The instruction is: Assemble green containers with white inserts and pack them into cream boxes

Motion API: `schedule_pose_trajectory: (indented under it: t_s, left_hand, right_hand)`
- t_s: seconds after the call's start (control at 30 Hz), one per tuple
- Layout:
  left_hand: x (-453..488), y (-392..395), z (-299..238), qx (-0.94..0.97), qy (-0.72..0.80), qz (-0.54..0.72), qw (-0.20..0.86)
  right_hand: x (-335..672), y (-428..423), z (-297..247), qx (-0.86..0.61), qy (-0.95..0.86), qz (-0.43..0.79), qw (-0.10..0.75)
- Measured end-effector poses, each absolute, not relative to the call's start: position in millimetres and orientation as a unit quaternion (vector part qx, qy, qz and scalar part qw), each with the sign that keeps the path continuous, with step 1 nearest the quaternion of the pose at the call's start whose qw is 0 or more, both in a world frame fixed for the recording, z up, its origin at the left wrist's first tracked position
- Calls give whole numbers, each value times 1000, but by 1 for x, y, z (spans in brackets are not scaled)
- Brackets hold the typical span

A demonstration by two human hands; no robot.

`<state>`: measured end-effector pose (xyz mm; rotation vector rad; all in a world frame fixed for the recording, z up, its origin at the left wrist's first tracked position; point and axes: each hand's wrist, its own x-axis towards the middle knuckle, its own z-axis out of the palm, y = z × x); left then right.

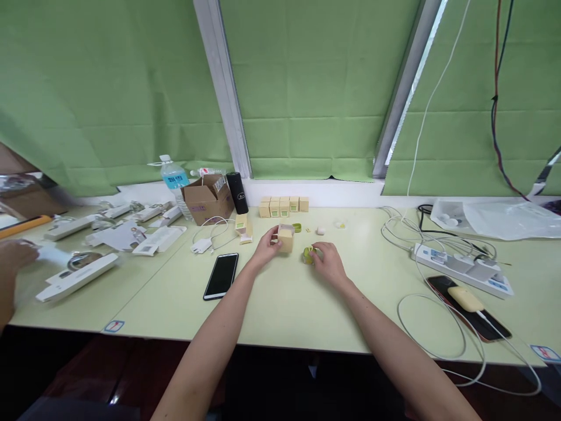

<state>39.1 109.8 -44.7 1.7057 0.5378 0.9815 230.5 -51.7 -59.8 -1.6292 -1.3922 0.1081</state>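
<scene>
My left hand [266, 248] is closed around a small cream cardboard box [285, 240], tilted just above the table. In my right hand [328, 262], the fingertips grip a small round yellow-green item [309, 255]; its exact kind I cannot make out. Beyond my hands lie a green piece [297, 227], a small pinkish-white rounded item [321, 230] and a tiny clear and yellow piece [340, 224]. Several matching cream boxes [284, 207] stand in a row by the wall, and another box [241, 224] sits left of my left hand.
A smartphone [221, 276] lies at left, near a white cable [202, 245]. Behind it stand an open carton [208, 202], a black flask [237, 192] and a water bottle [173, 178]. At right are a power strip [460, 270] and looped cables. A co-worker's hand [20, 255] is far left.
</scene>
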Motion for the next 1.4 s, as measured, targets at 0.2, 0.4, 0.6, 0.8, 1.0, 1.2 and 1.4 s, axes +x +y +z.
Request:
schedule_pose_trajectory:
  t_s: [0.2, 0.4, 0.6, 0.8, 1.0, 1.2, 1.4]
  left_hand:
    - [36, 101, -44, 737, 196, 316, 565]
    - [36, 89, -38, 759, 235, 348, 498]
    - [43, 68, -35, 800, 312, 379, 345]
    - [48, 56, -38, 845, 289, 370, 254]
    - [51, 48, -34, 882, 198, 346, 252]
    - [61, 33, -31, 856, 148, 360, 340]
    - [70, 23, -27, 828, 159, 394, 366]
  right_hand:
    - [226, -51, -60, -677, -569, 24, 467]
    - [226, -55, -56, -705, -551, 40, 445]
    - [223, -58, -49, -736, -554, 46, 387]
    - [228, -60, -46, -724, -560, 38, 401]
    - [240, -69, -31, -644, -513, 31, 566]
    - [223, -78, -16, -534, -502, 26, 679]
    - [203, -74, -15, -502, -537, 24, 677]
